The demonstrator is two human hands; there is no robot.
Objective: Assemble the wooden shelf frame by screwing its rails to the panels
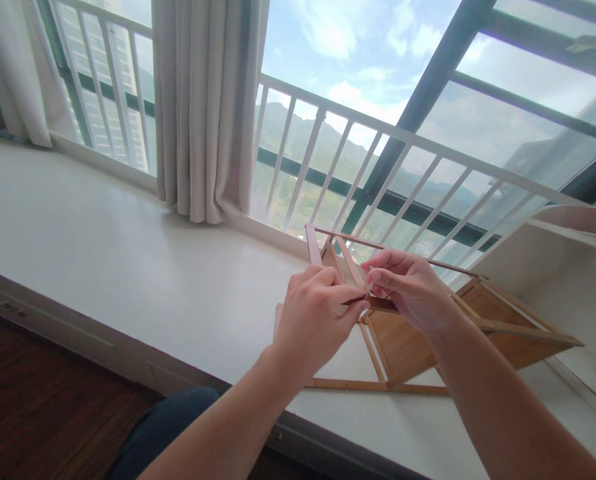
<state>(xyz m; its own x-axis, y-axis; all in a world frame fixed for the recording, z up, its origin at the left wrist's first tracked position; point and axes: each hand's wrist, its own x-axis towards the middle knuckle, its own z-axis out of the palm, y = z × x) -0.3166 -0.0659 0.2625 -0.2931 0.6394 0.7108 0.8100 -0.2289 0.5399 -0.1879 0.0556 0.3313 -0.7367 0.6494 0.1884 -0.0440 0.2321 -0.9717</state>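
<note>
Pinching a thin metal pin (369, 289) in my right hand (413, 290), I steady a bar of the wooden frame (403, 340) with my closed left hand (313, 320); the frame lies on the white sill (103, 253), lower right of centre.

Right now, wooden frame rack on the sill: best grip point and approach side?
Take the wooden frame rack by the upright end rail at its left, coming from the left side over the bare window sill. That rail stands free and exposed. The left hand and right hand crowd the middle slats, and the shelf unit probably blocks the right.
</note>
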